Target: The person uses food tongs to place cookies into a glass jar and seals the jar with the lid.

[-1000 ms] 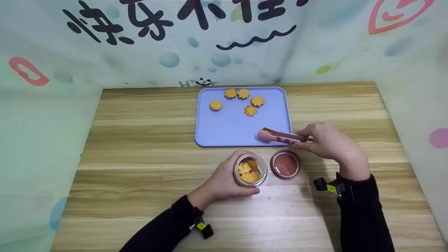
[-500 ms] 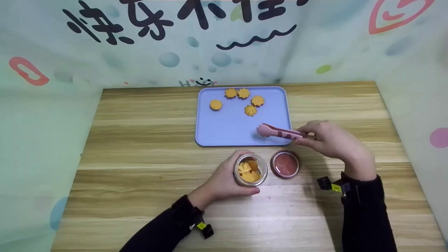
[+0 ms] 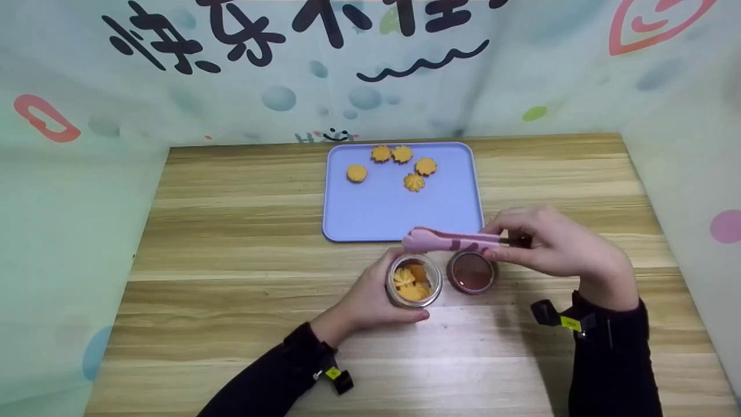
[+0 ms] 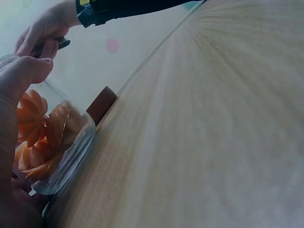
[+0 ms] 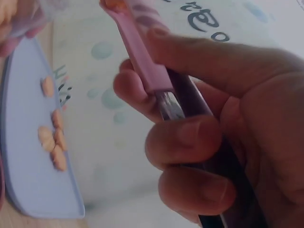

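Observation:
My left hand [image 3: 365, 298] grips a clear glass jar [image 3: 414, 282] with several orange flower-shaped cookies inside; in the left wrist view the jar [image 4: 52, 142] shows below my thumb. My right hand [image 3: 550, 240] holds pink tongs [image 3: 451, 240] level, their tip just over the jar's far rim. In the right wrist view the tongs [image 5: 142, 52] carry an orange cookie [image 5: 114, 4] at the tip. The jar's reddish lid [image 3: 472, 272] lies on the table right of the jar, under the tongs.
A lilac tray [image 3: 393, 214] lies beyond the jar with several cookies [image 3: 414, 182] at its far end. Printed fabric walls close in the wooden table [image 3: 231, 260] on three sides.
My right hand has carried the tongs off the tray's near right corner, toward me and left, up over the jar's rim. The left hand and jar have stayed put.

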`<action>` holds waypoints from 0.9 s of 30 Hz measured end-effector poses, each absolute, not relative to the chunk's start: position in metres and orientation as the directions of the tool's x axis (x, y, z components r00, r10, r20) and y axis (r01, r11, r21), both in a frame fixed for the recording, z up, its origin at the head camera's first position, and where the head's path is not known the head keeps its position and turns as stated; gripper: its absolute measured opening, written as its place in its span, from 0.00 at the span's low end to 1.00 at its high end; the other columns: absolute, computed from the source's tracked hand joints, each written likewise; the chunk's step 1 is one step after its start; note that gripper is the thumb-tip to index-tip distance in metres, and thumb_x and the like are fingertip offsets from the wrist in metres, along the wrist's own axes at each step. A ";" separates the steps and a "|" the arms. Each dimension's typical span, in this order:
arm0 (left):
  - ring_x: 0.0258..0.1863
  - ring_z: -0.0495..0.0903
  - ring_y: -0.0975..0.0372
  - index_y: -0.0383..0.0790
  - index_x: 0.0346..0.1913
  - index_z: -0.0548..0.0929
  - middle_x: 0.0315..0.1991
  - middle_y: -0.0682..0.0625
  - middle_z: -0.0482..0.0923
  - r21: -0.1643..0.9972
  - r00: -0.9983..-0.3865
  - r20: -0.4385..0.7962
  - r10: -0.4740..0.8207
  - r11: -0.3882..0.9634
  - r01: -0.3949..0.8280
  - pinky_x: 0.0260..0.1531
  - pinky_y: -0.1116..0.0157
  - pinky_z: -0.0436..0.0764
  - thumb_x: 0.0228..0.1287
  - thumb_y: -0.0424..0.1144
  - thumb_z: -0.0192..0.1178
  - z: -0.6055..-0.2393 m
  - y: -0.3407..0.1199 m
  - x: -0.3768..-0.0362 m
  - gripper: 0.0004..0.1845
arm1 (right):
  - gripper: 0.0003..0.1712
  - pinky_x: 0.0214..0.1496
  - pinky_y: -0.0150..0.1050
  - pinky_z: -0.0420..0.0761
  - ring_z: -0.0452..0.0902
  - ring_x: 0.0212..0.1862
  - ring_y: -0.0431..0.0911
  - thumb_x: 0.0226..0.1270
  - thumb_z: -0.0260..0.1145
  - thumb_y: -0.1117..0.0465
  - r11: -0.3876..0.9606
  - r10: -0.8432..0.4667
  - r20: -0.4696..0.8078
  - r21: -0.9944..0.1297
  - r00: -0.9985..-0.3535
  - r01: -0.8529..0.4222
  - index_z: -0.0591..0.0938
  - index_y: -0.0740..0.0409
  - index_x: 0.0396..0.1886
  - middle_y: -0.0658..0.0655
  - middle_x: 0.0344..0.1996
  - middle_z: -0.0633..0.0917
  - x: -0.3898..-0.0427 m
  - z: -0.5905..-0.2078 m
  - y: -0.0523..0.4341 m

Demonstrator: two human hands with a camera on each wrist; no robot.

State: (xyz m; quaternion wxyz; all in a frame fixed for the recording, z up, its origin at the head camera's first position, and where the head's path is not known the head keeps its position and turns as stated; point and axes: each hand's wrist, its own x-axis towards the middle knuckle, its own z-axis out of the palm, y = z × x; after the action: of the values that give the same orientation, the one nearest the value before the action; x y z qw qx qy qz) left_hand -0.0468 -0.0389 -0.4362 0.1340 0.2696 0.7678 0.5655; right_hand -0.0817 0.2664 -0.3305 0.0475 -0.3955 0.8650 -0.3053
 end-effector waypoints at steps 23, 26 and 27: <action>0.53 0.76 0.69 0.55 0.62 0.65 0.54 0.62 0.75 0.936 -0.812 0.148 0.564 0.185 0.299 0.61 0.65 0.74 0.34 0.48 0.80 -0.440 -0.038 -0.048 0.48 | 0.13 0.30 0.28 0.76 0.74 0.29 0.32 0.61 0.66 0.46 0.542 -0.745 -0.038 -0.615 -0.666 -0.572 0.82 0.35 0.46 0.35 0.36 0.84 -0.075 -0.329 0.260; 0.53 0.76 0.68 0.52 0.62 0.65 0.54 0.62 0.75 0.937 -0.812 0.161 0.561 0.173 0.305 0.62 0.65 0.74 0.34 0.47 0.80 -0.444 -0.038 -0.049 0.48 | 0.12 0.30 0.28 0.76 0.75 0.29 0.33 0.61 0.65 0.45 0.551 -0.747 -0.061 -0.615 -0.662 -0.564 0.82 0.34 0.45 0.35 0.37 0.84 -0.076 -0.329 0.259; 0.53 0.76 0.68 0.52 0.62 0.65 0.54 0.62 0.75 0.936 -0.813 0.163 0.559 0.173 0.307 0.62 0.66 0.74 0.33 0.48 0.80 -0.448 -0.037 -0.050 0.48 | 0.12 0.29 0.28 0.76 0.74 0.29 0.33 0.61 0.65 0.45 0.550 -0.748 -0.065 -0.617 -0.661 -0.562 0.82 0.34 0.44 0.36 0.37 0.84 -0.076 -0.330 0.259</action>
State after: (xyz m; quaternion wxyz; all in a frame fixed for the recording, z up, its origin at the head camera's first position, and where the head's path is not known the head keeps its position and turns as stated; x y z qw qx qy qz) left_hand -0.0498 -0.0372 -0.4476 0.1094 0.2856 0.7580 0.5761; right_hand -0.0760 0.2590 -0.3295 0.1625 -0.3786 0.8652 -0.2857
